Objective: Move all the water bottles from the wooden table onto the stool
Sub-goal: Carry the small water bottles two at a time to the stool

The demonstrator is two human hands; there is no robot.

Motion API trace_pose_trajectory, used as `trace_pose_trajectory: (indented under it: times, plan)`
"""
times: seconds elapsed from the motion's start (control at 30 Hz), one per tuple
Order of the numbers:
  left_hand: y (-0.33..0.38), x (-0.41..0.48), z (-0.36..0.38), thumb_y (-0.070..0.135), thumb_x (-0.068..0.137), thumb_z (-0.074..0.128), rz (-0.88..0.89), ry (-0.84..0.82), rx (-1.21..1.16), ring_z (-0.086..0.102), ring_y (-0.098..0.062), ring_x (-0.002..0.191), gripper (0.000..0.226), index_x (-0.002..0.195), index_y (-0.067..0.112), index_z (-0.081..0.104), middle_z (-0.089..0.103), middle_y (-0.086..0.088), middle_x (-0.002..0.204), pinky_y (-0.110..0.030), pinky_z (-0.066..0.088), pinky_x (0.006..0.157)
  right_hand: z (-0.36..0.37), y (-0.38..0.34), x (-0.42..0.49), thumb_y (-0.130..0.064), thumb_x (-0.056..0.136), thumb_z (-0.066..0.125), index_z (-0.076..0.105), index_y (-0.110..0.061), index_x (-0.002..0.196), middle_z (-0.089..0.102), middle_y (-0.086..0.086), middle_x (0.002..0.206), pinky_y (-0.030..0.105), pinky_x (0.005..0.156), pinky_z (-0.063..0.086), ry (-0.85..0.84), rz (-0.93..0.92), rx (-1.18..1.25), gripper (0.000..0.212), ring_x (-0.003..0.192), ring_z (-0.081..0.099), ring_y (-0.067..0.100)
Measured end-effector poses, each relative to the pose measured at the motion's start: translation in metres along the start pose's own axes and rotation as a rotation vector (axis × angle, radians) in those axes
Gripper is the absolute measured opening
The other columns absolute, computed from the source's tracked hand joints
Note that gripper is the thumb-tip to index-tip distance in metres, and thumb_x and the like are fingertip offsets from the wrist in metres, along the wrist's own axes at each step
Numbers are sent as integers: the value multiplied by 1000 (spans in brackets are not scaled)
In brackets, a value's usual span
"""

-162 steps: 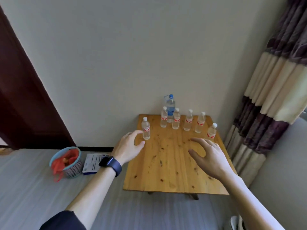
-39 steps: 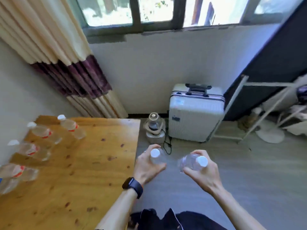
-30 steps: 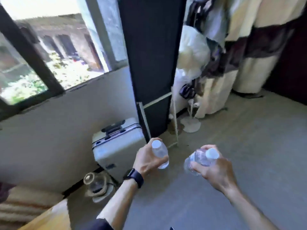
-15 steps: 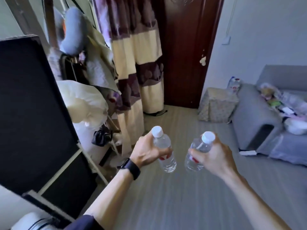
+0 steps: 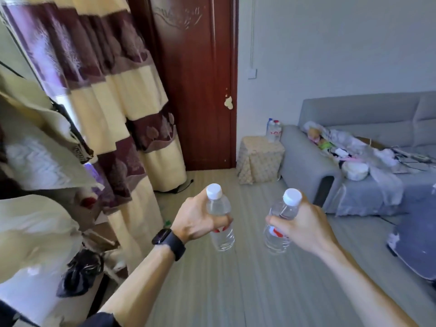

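Left hand (image 5: 195, 220) grips the left bottle (image 5: 223, 237); right hand (image 5: 304, 226) grips the right bottle (image 5: 285, 210). Both are upright, in mid-air over the near floor. The far stool (image 5: 259, 159), beside the sofa (image 5: 304, 156), already bears bottles (image 5: 273, 132). Transfer judged under way; table out of view.

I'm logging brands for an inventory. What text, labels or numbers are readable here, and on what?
No text is readable.
On the left bottle, gripped by the left hand: red-and-white label, blurred.
On the right bottle, gripped by the right hand: likewise blurred.
On the far bottles atop the stool: red marks, too small.
On the watch: dark screen.
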State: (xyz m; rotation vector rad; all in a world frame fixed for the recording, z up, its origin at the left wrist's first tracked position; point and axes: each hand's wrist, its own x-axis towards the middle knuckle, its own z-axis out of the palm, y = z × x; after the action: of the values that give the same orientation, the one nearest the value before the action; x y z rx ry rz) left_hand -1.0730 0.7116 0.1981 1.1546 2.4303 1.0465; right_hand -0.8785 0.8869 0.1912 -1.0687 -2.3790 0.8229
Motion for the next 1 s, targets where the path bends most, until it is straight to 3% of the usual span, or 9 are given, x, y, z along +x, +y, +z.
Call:
trace_pose_trajectory:
  times: [0.17,0.27,0.37,0.53,0.7,0.83,1.0]
  plan:
    - [10,103,17,51,60,79,66,-2,-14,67,-4,79,44,94,34,58,71,14,84,-33,58,73,-1,21,85,-67,54,63,67,-23,86,67,-20,69,27,60,47,17,0,42,55,71,64,4]
    - [20,172,31,51,59,79,95,2,-15,67,-7,80,45,95,34,58,70,14,84,-36,58,74,1,39,153,-69,54,63,65,-20,89,67,-15,69,27,60,48,43,3,53,61,73,64,6]
    - [32,239,44,52,60,80,86,6,-12,67,-4,79,44,94,35,58,70,14,84,-34,58,74,-3,58,222,-69,52,63,60,-16,86,66,-9,65,27,55,44,37,26,20,63,69,63,9]
    - [42,345,63,46,64,81,83,16,-51,66,-4,81,37,93,36,61,69,15,84,-34,58,75,-9,84,335,-65,52,64,58,-23,91,67,-12,67,30,62,51,16,45,32,57,71,63,9]
    - [34,447,75,48,63,80,60,-8,-58,67,-2,82,40,95,38,59,70,18,87,-32,58,77,0,105,438,-58,57,72,54,-28,87,67,-10,68,32,62,51,6,57,56,46,72,64,11]
    - [21,541,86,49,60,81,53,-11,-46,67,-4,81,49,99,38,54,70,15,87,-32,59,75,14,115,524,-60,55,68,57,-24,87,66,-13,68,29,59,46,-6,46,51,50,71,63,8]
    - [8,654,97,45,59,84,32,-33,-93,66,0,75,51,100,36,54,69,14,85,-22,57,67,29,119,623,-50,60,78,55,-25,88,68,-12,70,29,60,46,14,74,60,43,72,64,6]
